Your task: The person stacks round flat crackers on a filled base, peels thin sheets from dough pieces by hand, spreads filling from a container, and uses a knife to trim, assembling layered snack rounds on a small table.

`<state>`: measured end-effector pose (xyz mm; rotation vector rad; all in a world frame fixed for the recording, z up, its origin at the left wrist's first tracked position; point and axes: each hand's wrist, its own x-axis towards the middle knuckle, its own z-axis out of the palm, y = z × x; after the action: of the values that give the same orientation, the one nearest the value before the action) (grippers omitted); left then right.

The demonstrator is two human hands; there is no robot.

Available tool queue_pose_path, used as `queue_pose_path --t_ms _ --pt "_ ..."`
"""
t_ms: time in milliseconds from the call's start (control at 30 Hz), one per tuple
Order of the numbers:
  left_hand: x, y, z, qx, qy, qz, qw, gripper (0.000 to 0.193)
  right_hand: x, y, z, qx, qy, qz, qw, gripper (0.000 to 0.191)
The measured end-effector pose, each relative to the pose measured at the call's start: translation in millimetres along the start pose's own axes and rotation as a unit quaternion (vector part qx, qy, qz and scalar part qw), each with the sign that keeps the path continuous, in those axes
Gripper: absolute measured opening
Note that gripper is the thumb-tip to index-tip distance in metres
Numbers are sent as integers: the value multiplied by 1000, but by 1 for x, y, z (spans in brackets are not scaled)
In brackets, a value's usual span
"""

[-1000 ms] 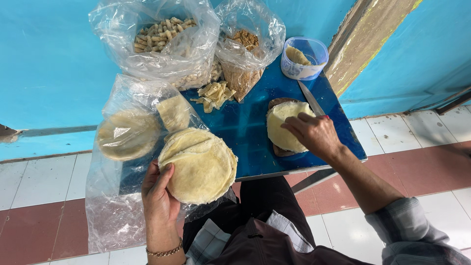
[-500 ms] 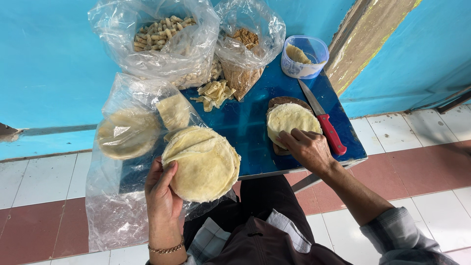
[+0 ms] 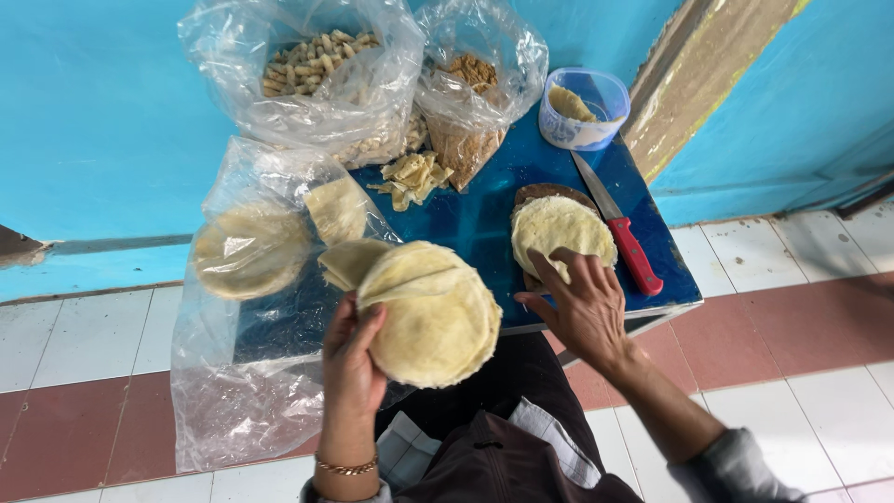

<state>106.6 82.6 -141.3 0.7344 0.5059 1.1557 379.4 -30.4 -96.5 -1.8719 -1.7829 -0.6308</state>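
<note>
Left hand [image 3: 352,359] grip closed on a stack of round wrappers [image 3: 436,315], lifted near the blue desk [image 3: 470,219]. Right hand [image 3: 582,303], fingers spread wide, rests on a single wrapper [image 3: 557,228] lying right of centre, red-handled knife [image 3: 622,231] just beside it.

A person's left hand [image 3: 352,359] grips a stack of round pale dough wrappers [image 3: 430,314] above their lap. Their right hand [image 3: 579,303] rests, fingers spread, on the near edge of a single round wrapper [image 3: 559,230] lying on a small blue table [image 3: 475,224]. A red-handled knife [image 3: 619,226] lies just beside that wrapper. Clear plastic bags [image 3: 307,84] and a small tub [image 3: 585,107] stand behind.
</note>
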Motion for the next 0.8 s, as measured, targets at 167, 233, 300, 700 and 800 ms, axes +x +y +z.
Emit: queue_pose_path --t_ms 167,233,300,700,800 --pt "-5 -29 22 61 -75 53 994 26 -3 -57 4 341 31 -2 939 30" --pt "-12 -34 25 124 -71 60 988 26 -1 -74 15 379 20 6 925 32" --pt "-13 -34 26 145 -67 55 986 27 4 -83 26 422 -15 83 903 29" --pt "-12 -27 22 115 -82 5 990 37 16 -71 20 258 82 -65 960 28" --pt "-7 -29 25 86 -48 -12 995 34 22 -71 26 280 43 -88 955 25"
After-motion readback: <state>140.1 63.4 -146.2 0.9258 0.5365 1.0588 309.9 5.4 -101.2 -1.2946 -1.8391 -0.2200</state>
